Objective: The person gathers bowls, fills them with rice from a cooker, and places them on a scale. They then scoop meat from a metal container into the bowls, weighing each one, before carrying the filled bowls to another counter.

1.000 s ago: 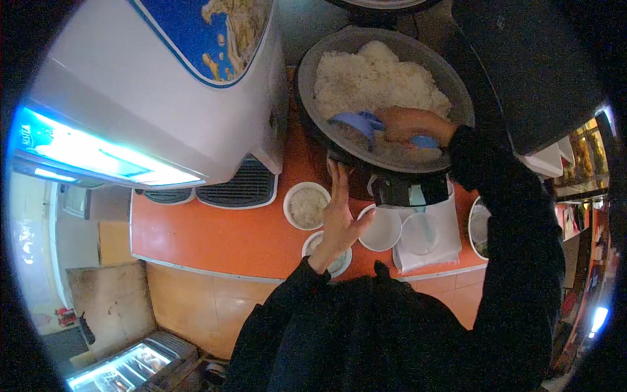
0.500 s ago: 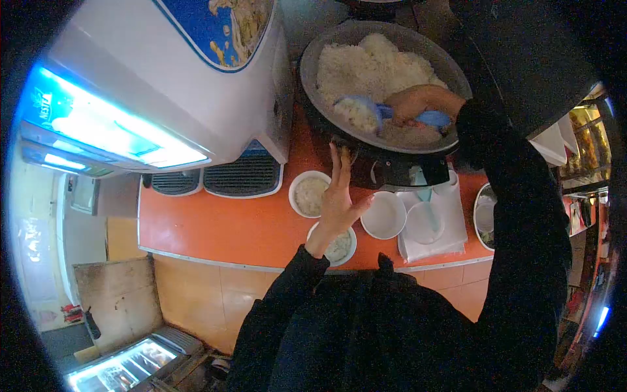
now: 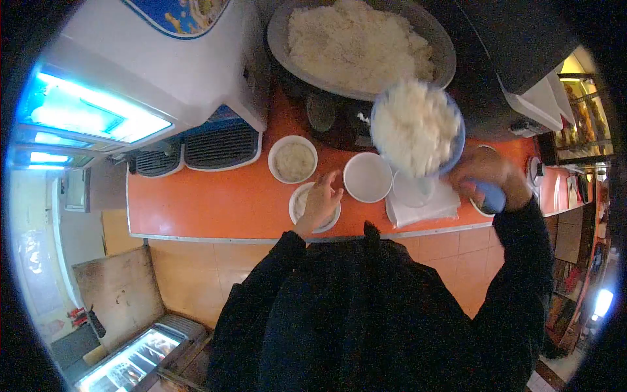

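My right hand [image 3: 486, 175], smeared by motion, is wrapped round the handle of a blue rice scoop [image 3: 460, 127]. White cooked rice [image 3: 415, 124] heaps over the scoop, in front of the rice cooker and above the counter. My left hand [image 3: 320, 201] is held over a white bowl of rice [image 3: 300, 219] at the counter's front edge, fingers apart and slightly bent, with nothing in them. Just right of its fingertips stands an empty white bowl [image 3: 368, 178]. Behind it on the left is another white bowl [image 3: 292, 159] with rice in it.
The large rice cooker [image 3: 277, 46], full of rice, stands at the back of the orange counter [image 3: 196, 206]. A white drinks dispenser [image 3: 202, 78] is at the left. White sheets [image 3: 428, 212] with a clear round container lie to the right. Another bowl is partly hidden behind my right hand.
My right hand has lifted the scoop of rice out of the cooker and moved it toward me and right. My left hand has drawn back from beside the cooker, its fingers more bent.
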### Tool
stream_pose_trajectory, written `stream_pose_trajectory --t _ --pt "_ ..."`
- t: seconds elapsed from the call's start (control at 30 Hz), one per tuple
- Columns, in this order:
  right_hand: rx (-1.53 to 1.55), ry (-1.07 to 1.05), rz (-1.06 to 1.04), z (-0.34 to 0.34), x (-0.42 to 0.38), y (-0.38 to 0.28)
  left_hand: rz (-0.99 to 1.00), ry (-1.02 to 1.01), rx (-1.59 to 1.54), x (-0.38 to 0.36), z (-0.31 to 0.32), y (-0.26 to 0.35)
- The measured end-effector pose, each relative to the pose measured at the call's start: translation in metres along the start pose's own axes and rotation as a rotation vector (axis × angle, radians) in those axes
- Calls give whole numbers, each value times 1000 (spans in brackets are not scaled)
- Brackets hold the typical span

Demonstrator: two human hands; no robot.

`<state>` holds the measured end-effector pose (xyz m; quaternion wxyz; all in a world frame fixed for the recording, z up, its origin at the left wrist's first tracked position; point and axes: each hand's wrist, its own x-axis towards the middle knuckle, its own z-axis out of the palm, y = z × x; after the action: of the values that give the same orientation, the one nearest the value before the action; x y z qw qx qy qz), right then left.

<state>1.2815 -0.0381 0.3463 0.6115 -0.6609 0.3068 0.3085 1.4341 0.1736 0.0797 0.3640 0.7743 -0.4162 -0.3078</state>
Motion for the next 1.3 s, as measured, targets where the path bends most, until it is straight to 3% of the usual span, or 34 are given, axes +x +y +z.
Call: stream_pose_trajectory --t 0.07,0.13,0.2,0.27,0.4,0.53,0.63,0.77,0.9,0.93,1.03,1.07,1.2,1.23,1.3 --pt "174 93 75 30 3 32 62 93 128 6 19 -13" --pt "98 114 -42 45 33 68 53 130 204 11 26 -13" --pt "-268 525 -106 61 83 109 -35 100 228 15 29 -7" --pt "-786 965 48 79 148 145 -56 59 446 23 28 -4" --pt "-1084 1190 -12 84 196 174 -50 85 517 27 28 4" --pt "-843 955 63 59 142 133 -35 104 574 25 39 -10" --pt "-1063 874 43 76 156 140 -95 71 529 31 36 -4" --pt "-1111 830 16 72 209 181 -99 38 496 32 29 5" --pt "-904 718 113 59 147 117 -38 107 581 28 40 -18" --pt "-1094 761 17 71 151 126 -42 108 504 27 38 -13" --pt "-1070 792 64 96 197 153 -22 108 387 30 33 -6" --pt "-1193 799 -10 91 195 155 -12 121 409 32 34 -8" --pt "-1175 861 -112 72 128 114 -89 88 554 24 20 6" --pt "-1154 854 -78 70 96 89 0 251 373 25 11 16" --pt "-1002 907 -211 61 40 56 178 556 9 23 -13 44"
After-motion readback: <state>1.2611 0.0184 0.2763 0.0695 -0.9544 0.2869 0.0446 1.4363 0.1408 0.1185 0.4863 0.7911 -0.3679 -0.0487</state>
